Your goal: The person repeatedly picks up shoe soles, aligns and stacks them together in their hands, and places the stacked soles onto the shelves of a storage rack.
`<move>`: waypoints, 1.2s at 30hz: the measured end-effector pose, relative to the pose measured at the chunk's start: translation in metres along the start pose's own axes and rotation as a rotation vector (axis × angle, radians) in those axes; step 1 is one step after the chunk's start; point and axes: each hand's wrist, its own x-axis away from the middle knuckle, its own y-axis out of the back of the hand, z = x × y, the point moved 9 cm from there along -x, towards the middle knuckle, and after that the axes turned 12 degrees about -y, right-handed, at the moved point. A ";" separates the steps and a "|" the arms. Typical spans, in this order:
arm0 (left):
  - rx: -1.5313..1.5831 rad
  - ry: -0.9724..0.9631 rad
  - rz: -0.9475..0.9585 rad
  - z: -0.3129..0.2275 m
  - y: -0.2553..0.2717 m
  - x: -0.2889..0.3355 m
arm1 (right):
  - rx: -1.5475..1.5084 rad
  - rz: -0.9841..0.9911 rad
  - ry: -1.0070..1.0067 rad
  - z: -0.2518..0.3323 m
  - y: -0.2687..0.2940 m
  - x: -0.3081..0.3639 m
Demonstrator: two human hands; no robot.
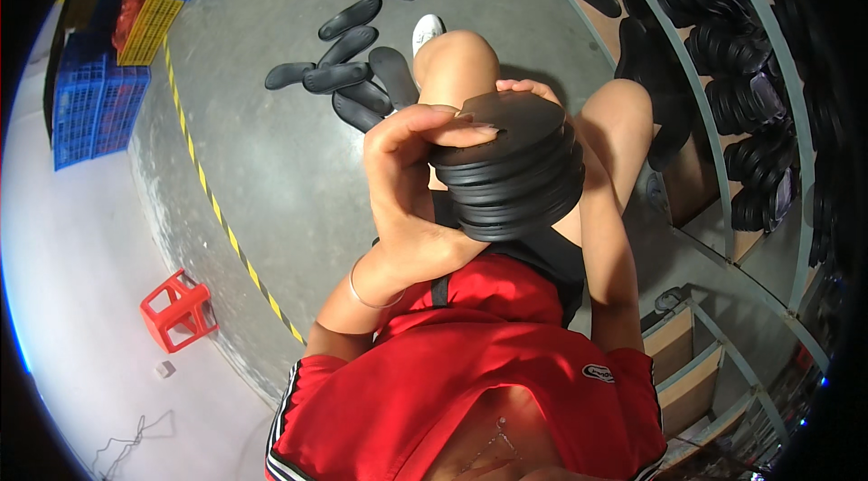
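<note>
Stack of black soles (pixel 520 187) is held up between the person's two bare hands, a little toward 1 o'clock from the middle of the view, above the lap and in front of the knees. The left hand (pixel 402 183) takes it from the 9 o'clock side, curved wide open around the thickness of the pile: one digit lies across the top sole, its tip near the middle of that face, while the heel of the hand sits low at about 7 o'clock of the pile. The right hand (pixel 532 88) reaches up along the 3 o'clock side; only its fingertips show, bent over the far edge at 12 o'clock, and how its palm and thumb sit cannot be told, as the stack hides them. The soles lie face to face, their edges nearly in line.

On the grey floor (pixel 271 155), toward 11 o'clock, more black soles (pixel 336 77) lie scattered, some overlapping. A metal rack (pixel 696 74) at 2 o'clock carries bundles of dark soles (pixel 732 47). Blue and yellow crates (pixel 101 106) stand at 10 o'clock, and a red stool (pixel 181 309) at 8 o'clock.
</note>
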 end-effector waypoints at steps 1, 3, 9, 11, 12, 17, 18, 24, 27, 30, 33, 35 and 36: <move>-0.005 0.006 -0.011 0.001 0.002 0.000 | 0.052 0.015 0.042 0.004 -0.003 0.001; -0.006 0.012 -0.022 0.002 0.004 0.001 | 0.047 0.032 0.017 -0.001 -0.003 0.000; -0.051 0.090 -0.060 0.010 0.015 0.000 | -0.093 0.106 -0.188 -0.034 0.011 -0.002; -0.056 0.135 -0.131 0.014 0.021 -0.001 | -0.042 0.132 -0.164 -0.030 0.010 0.002; -0.107 0.128 -0.126 0.015 0.028 0.000 | 0.130 0.133 -0.169 -0.018 -0.001 0.006; -0.067 0.234 -0.147 0.021 0.040 0.004 | 0.404 0.140 -0.305 -0.016 -0.024 0.025; -0.036 0.284 -0.180 0.025 0.043 0.006 | 0.379 0.130 -0.272 -0.010 -0.031 0.027; 0.096 0.400 -0.223 0.038 0.049 0.016 | 0.215 -0.104 -0.048 0.017 -0.059 0.041; 0.122 0.383 -0.186 0.039 0.049 0.017 | 0.518 -0.229 0.113 0.037 -0.065 0.045; 0.149 0.324 -0.140 0.034 0.046 0.013 | 0.810 -0.193 0.554 0.077 -0.099 0.053; 0.173 0.234 -0.105 0.028 0.044 0.010 | 0.680 -0.217 0.603 0.082 -0.101 0.056; 0.180 0.186 -0.082 0.024 0.042 0.009 | 0.676 -0.232 0.602 0.079 -0.098 0.056; 0.145 0.131 -0.054 0.018 0.039 0.006 | 0.667 -0.246 0.605 0.079 -0.096 0.056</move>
